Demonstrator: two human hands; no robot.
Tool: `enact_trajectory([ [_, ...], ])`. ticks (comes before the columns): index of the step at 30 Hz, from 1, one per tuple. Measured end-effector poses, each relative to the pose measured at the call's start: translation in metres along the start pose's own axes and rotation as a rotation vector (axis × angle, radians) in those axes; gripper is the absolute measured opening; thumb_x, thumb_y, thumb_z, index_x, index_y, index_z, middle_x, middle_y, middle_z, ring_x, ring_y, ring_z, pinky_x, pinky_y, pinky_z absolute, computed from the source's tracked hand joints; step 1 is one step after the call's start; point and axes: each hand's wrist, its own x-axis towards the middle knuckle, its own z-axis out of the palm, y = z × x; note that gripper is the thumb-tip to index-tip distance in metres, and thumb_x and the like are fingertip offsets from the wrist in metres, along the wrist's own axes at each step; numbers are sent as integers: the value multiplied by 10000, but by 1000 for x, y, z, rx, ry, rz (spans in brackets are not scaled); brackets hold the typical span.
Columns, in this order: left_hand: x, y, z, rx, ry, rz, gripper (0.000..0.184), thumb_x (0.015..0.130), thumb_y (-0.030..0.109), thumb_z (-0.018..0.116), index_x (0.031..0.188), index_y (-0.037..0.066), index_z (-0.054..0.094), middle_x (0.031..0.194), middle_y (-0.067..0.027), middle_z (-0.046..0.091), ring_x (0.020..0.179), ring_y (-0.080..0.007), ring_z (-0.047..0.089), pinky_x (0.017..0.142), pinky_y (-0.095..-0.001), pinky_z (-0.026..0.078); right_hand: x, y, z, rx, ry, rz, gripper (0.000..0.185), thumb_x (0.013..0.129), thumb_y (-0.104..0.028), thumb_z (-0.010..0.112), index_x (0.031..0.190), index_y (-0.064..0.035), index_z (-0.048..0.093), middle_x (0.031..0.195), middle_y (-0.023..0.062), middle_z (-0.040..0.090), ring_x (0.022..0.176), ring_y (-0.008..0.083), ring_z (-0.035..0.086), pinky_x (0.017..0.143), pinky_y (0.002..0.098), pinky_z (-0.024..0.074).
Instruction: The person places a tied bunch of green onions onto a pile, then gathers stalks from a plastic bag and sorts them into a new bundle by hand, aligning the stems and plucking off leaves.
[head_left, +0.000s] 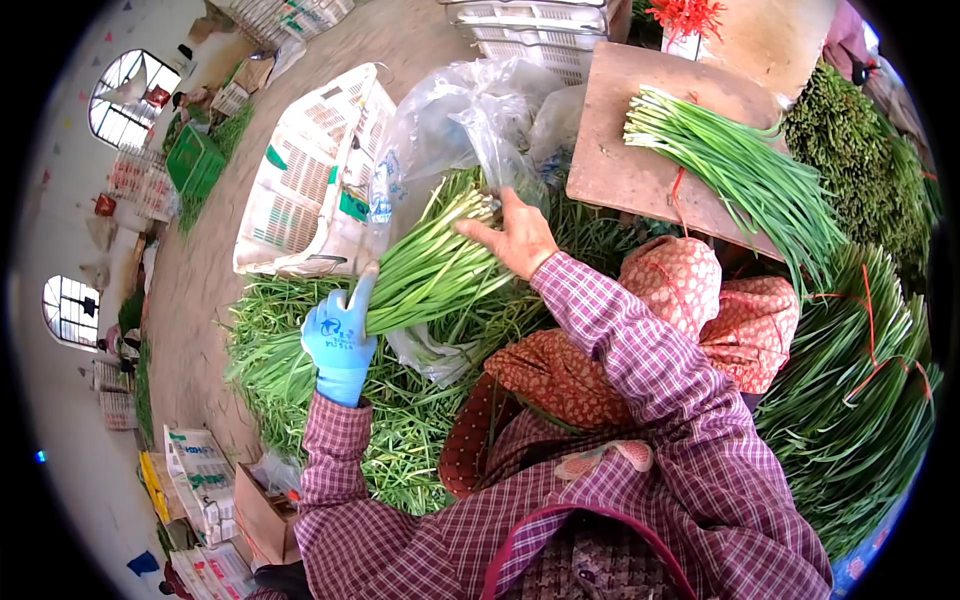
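Note:
A loose bunch of garlic chives [430,262] lies slantwise in front of me, its pale stem ends toward the upper right. My left hand [340,335], in a blue glove, is closed round the leafy part, thumb pointing up along it. At the stem ends is my bare right hand [520,240], its thumb laid over the stems and the index finger stretched upward; its other fingers are partly hidden. Behind the bunch stands a clear plastic bag [470,120]. Loose green leaves [400,440] are heaped underneath.
A white plastic crate [310,170] leans beyond the bag. At the right, another bunch of chives [740,170] rests on a brown board [610,150]. Large tied bundles [850,400] are piled beside my knees. Red ties [688,14] sit at the top.

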Motion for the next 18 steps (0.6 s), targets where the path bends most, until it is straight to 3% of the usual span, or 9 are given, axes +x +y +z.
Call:
enact_trajectory([
  [4, 0, 9, 7, -22, 45, 29, 907, 495, 16, 688, 1328, 307, 479, 738, -41, 514, 634, -244, 549, 565, -354, 451, 9, 19, 5, 168, 126, 11, 492, 849, -373, 636, 983, 100, 617, 841, 250, 667, 796, 346, 666, 756, 413, 515],
  [7, 2, 16, 5, -44, 72, 33, 841, 535, 35, 683, 1311, 301, 502, 715, -38, 496, 605, -247, 534, 555, -362, 440, 33, 67, 28, 641, 173, 288, 412, 890, -365, 602, 952, 36, 673, 875, 130, 681, 710, 199, 622, 699, 338, 516],
  [10, 2, 17, 8, -51, 118, 63, 826, 545, 43, 691, 1309, 299, 510, 701, -34, 491, 606, -240, 534, 555, -358, 436, 30, 63, 12, 929, 176, 522, 411, 897, -399, 589, 925, -5, 701, 860, 86, 671, 725, 169, 586, 728, 324, 491],
  [11, 1, 16, 7, -51, 119, 62, 826, 545, 43, 691, 1309, 299, 510, 701, -34, 491, 606, -240, 534, 555, -358, 436, 29, 68, 3, 731, 122, 453, 490, 904, -475, 547, 1038, -22, 677, 865, 62, 664, 764, 155, 565, 761, 333, 475],
  [13, -1, 13, 6, -84, 99, 50, 799, 561, 52, 691, 1302, 295, 520, 704, -33, 491, 624, -237, 542, 559, -358, 436, 23, 50, -20, 753, 23, 378, 679, 874, -587, 521, 1250, -23, 543, 968, 92, 646, 826, 165, 580, 794, 334, 477],
  [14, -2, 11, 6, -84, 96, 47, 799, 561, 52, 691, 1302, 295, 520, 704, -33, 491, 624, -237, 542, 559, -358, 436, 31, 55, -18, 685, -60, 296, 885, 812, -678, 528, 1379, -19, 367, 1146, 172, 595, 964, 246, 602, 881, 357, 465],
  [15, -1, 9, 7, -62, 107, 54, 805, 566, 91, 707, 1310, 325, 506, 704, -31, 481, 615, -232, 539, 549, -361, 434, 26, 52, -9, 500, 18, 285, 963, 756, -688, 586, 1380, 1, 333, 1253, 235, 529, 1110, 334, 561, 965, 406, 426],
  [17, 1, 8, 8, -42, 120, 63, 813, 572, 130, 722, 1318, 355, 492, 704, -29, 471, 607, -227, 536, 538, -363, 432, 4, 0, -23, 18, -198, 214, 963, 740, -665, 615, 1358, 25, 352, 1272, 266, 512, 1184, 367, 512, 1015, 427, 387],
  [18, 2, 7, 8, -33, 110, 70, 816, 570, 128, 721, 1319, 358, 491, 708, -28, 472, 611, -227, 536, 543, -365, 432, 5, 3, -16, -29, -109, 145, 863, 757, -578, 658, 1306, 46, 426, 1193, 265, 566, 1132, 334, 554, 986, 398, 410],
])
